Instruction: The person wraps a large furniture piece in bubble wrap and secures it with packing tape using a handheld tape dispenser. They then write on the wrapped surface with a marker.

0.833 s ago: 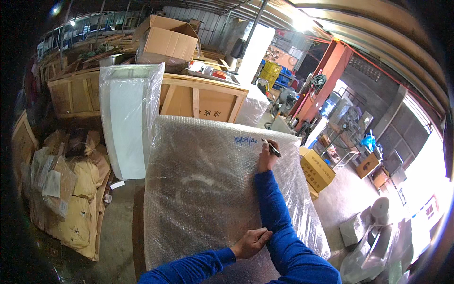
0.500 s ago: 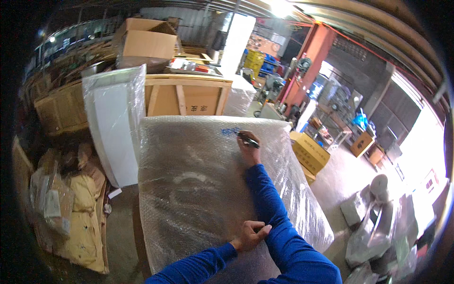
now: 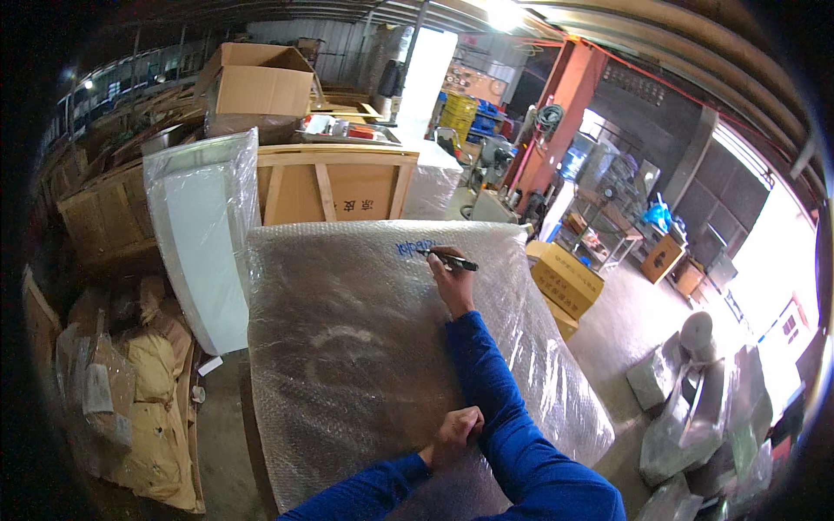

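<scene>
Bubble-wrapped package (image 3: 365, 365), in the head view: it lies before me, broad face up, with a white plastic-wrapped panel (image 3: 207, 260) to its left and a wooden crate (image 3: 300, 193) beyond its far edge. A short line of blue writing (image 3: 408, 249) is already on the wrap near that edge. My right grip (image 3: 453, 285) pinches a black marker (image 3: 457, 260), its tip at the right-hand part of the marks; whether strokes remain, I cannot tell. My left grip (image 3: 451, 438) is curled against my right blue sleeve (image 3: 493, 375); I see no object in it. Compared with the earliest frame, the tip has gone from just past the line's right end back to the marks, and the package sits farther left in my view.
</scene>
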A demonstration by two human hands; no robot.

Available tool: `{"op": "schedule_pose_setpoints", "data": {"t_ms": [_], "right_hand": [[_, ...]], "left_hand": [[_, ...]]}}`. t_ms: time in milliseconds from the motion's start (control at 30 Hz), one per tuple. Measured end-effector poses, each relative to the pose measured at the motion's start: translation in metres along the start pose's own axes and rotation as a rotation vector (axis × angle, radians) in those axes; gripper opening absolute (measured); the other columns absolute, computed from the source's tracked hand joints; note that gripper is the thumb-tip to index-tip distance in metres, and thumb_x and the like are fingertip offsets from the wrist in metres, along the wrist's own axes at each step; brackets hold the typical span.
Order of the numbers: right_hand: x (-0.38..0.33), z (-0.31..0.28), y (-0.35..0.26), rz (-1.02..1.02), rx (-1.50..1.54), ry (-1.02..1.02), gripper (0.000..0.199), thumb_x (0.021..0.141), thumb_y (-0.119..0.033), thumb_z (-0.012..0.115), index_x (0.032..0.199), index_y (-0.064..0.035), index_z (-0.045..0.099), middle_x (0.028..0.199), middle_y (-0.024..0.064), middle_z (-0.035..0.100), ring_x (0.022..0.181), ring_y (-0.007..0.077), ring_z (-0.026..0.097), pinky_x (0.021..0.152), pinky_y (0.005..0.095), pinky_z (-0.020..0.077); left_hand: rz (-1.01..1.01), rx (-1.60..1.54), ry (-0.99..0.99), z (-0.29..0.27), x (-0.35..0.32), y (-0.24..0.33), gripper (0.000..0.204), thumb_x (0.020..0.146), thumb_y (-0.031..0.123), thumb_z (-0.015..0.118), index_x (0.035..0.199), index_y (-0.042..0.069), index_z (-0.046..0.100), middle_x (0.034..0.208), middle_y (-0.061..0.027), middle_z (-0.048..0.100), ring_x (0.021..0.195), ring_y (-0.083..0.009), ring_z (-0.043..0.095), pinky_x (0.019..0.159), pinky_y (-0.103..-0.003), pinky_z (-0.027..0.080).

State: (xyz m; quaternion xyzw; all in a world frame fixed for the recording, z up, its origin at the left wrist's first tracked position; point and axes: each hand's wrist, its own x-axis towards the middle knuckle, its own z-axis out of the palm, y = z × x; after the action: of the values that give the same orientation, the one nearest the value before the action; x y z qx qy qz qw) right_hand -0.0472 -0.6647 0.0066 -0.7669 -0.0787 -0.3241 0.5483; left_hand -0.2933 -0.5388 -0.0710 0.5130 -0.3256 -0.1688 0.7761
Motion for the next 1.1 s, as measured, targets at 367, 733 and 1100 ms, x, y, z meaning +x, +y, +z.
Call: {"op": "schedule_pose_setpoints", "data": {"t_ms": [367,733,1100], "right_hand": [[-0.003,0.000,0.001,-0.051,0.012,-0.018,0.014,0.086,-0.008,0.068,0.098,-0.0015,0.071,0.090,0.0041,0.070,0.084,0.0104,0.063,0.074,0.0265,0.0493],[-0.007,0.006,0.001,-0.102,0.022,-0.080,0.014,0.082,-0.006,0.068,0.095,-0.0037,0.069,0.084,0.0015,0.067,0.075,0.0081,0.058,0.066,0.0263,0.0480],[-0.008,0.003,-0.004,-0.094,-0.064,-0.101,0.017,0.082,-0.007,0.068,0.099,-0.0038,0.070,0.090,0.0024,0.070,0.081,0.0081,0.061,0.070,0.0252,0.0494]], "left_hand": [[-0.078,0.030,-0.036,0.001,-0.004,0.017,0.038,0.102,0.030,0.043,0.074,0.004,0.042,0.068,-0.0008,0.034,0.068,-0.0105,0.035,0.060,-0.032,0.035],[-0.015,0.112,-0.007,0.002,-0.004,0.010,0.039,0.101,0.030,0.044,0.074,0.002,0.041,0.066,-0.0039,0.033,0.065,-0.0121,0.036,0.058,-0.033,0.035],[-0.042,0.077,-0.038,0.001,-0.005,0.021,0.038,0.101,0.028,0.045,0.075,0.001,0.043,0.067,-0.0036,0.033,0.065,-0.0112,0.036,0.058,-0.032,0.035]]}}
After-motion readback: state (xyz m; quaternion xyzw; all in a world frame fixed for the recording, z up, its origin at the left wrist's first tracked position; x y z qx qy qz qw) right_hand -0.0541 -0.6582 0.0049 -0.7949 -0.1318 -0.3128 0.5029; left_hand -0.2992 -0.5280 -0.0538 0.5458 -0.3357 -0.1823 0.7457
